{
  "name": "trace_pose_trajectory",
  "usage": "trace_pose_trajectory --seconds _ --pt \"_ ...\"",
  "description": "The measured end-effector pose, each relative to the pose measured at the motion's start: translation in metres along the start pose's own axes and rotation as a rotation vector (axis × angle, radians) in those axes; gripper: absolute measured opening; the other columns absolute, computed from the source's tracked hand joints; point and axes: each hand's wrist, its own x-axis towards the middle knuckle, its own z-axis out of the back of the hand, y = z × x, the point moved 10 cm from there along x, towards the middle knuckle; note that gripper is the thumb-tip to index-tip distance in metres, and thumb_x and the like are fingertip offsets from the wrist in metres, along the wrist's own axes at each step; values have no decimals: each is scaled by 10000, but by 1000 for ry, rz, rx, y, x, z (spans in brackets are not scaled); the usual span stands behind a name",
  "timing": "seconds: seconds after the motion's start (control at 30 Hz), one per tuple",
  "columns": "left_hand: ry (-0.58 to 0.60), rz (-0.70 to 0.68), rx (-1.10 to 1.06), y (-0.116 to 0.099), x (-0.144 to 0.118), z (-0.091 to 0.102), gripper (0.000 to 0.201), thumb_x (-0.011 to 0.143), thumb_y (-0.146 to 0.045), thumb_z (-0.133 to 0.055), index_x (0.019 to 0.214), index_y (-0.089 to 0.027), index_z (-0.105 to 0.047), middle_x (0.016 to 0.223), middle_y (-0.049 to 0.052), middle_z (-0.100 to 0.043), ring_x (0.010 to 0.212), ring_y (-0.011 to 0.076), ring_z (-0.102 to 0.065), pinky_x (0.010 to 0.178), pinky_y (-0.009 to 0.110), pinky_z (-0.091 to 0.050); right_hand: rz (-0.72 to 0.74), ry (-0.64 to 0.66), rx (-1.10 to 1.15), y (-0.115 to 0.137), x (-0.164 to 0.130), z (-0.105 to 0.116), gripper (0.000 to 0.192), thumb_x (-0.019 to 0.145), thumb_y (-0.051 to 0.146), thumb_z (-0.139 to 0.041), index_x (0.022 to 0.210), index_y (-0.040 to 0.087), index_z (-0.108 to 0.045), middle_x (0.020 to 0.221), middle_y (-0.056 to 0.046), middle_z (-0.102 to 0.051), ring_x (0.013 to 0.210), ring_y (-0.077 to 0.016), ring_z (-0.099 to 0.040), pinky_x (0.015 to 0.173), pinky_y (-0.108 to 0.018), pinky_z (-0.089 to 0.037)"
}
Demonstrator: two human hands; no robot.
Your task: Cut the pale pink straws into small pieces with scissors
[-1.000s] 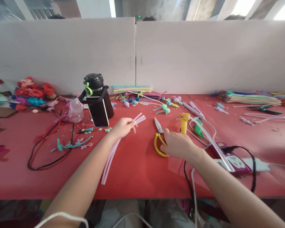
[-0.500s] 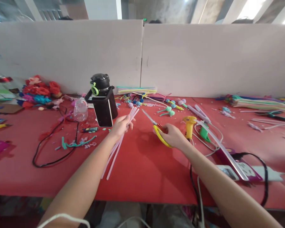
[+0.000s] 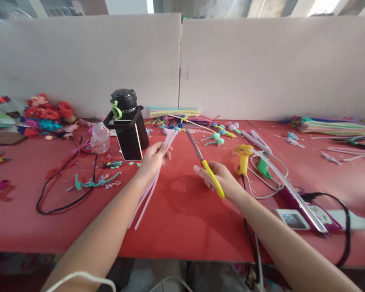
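lifted from the red table (image 3: 182,227) since a second ago, the scissors (image 3: 212,178) are gripped in the right hand (image 3: 227,178), slanting away and leftward, tips just right of the pale strips (image 3: 170,138) pinched in the left hand (image 3: 153,158).

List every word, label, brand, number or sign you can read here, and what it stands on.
No text is legible.
Green sign at the top of the white partition: too small to read.
Small dark-and-green tube: any print too small.
Yellow glue gun: any marking too blurred.
Scissors: no lettering can be made out.
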Motion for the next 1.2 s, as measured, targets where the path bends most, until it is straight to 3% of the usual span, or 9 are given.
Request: trace_pose_trajectory --seconds 0.1,0.23,0.4,0.5,0.8,1.2 --pt "106 -33 85 -6 -8 -19 301 938 -431 -520 836 -157 -590 639 -12 -541 521 86 -409 519 241 -305 23 -78 185 9 1 0 460 747 595 -744 720 217 -482 572 20 -585 503 -128 -525 503 -273 -395" --pt "266 -72 291 -9 -21 -46 353 969 -441 -477 785 -161 -586 672 -2 -576 600 109 -481 605 251 -359 59 -182 341 15 5 8 441 689 540 -806 777 204 -536 619 20 -611 507 -118 -529 502 -273 -422" --pt "389 -110 463 -9 -29 -63 439 987 -462 -431 685 -170 -559 712 8 -604 688 135 -531 712 264 -390 104 -245 436 10 8 18 353 698 447 -808 800 197 -581 702 -21 -682 617 -165 -638 602 -314 -512" --pt "427 -89 478 -6 -31 -65 419 983 -446 -438 690 -175 -564 712 7 -601 705 147 -545 724 269 -395 135 -243 426 9 10 19 293 722 417 -784 780 199 -597 725 -39 -697 688 -191 -674 670 -339 -538" --pt "435 5 515 -3 -36 -65 408 962 -441 -460 658 -180 -541 628 -5 -571 582 132 -505 616 266 -372 152 -233 360 13 7 18 319 710 416 -786 765 202 -556 730 -44 -698 650 -179 -648 618 -321 -516" --pt "438 -27 498 -3 -38 -65 393 947 -499 -469 707 -188 -485 646 -28 -441 591 117 -401 571 254 -317 148 -270 352 17 4 20 355 682 417 -797 730 219 -507 678 -18 -665 616 -166 -621 581 -313 -495"
